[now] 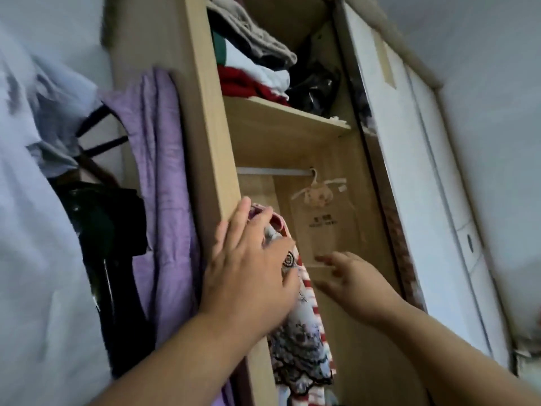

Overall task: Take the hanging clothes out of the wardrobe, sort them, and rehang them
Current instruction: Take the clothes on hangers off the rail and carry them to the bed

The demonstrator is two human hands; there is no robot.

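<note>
Light wooden wardrobe (pixel 210 142) stands open, folded clothes stacked on its upper shelf (pixel 281 118). Low at the left of the hanging bay, a patterned red-striped garment (pixel 304 341) hangs against the side panel. Left hand (pixel 251 271) presses it with fingers spread flat; right hand (pixel 357 285) reaches in, grip wide, holding nothing. Rail (pixel 272 171) mostly bare, one small hanger (pixel 316 189) at its right end.

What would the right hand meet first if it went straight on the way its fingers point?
Probably the wardrobe's wooden back panel. The right hand is open, fingers aimed up and left into the hanging space. Nothing shows between, though depth is unclear.
</note>
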